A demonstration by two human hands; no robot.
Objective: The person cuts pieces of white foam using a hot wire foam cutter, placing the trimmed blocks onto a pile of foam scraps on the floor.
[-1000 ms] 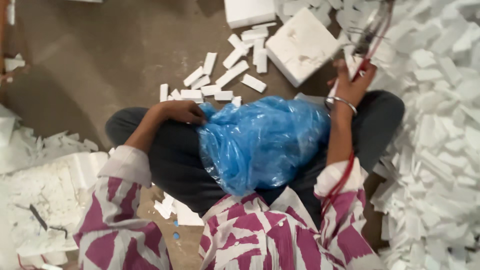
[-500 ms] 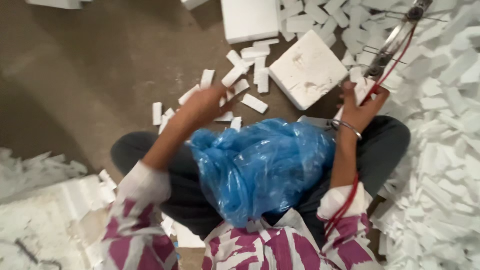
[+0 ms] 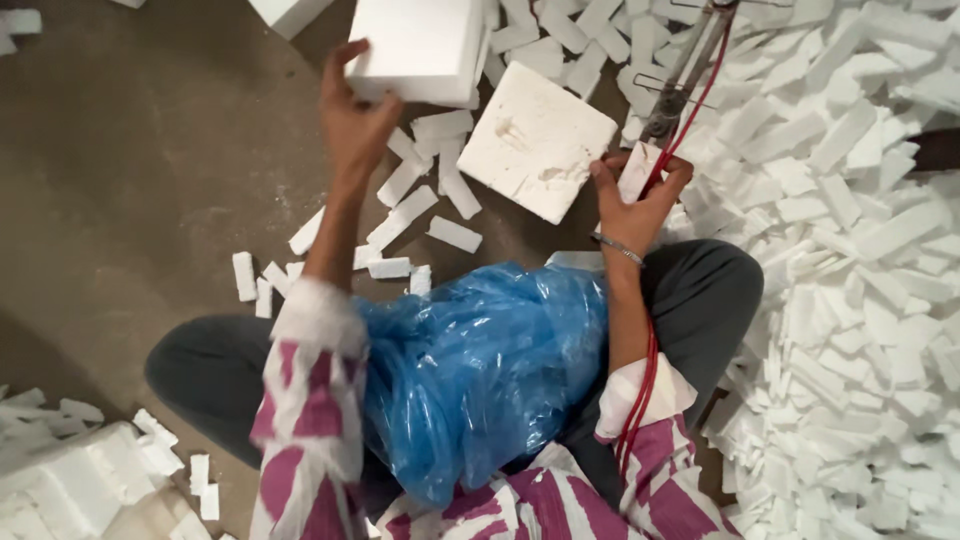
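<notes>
Head view: your left hand [image 3: 355, 120] has its grip closed on the near edge of a thick white foam block [image 3: 420, 45] lying on the floor ahead of your left knee. Your right hand [image 3: 635, 200] is clamped on a small cut foam strip [image 3: 637, 172], held beside the metal cutter frame [image 3: 685, 75] from which a red cable [image 3: 640, 400] runs back along your forearm.

Between the hands a square foam slab [image 3: 535, 140] lies flat, its face chipped. Loose cut strips [image 3: 410, 215] are scattered just beyond your knees.

Progress, by judgement: well advanced. The heap of cut strips [image 3: 860, 280] at your right covers the floor [image 3: 150, 180] to the frame edge and marks a large finished quantity. Left to do: the block in your left grip, the slab, and a further block [image 3: 285, 12] at the top edge, all uncut. More foam pieces [image 3: 70, 480] lie lower left.

A blue plastic sheet [image 3: 480, 370] covers your lap.
</notes>
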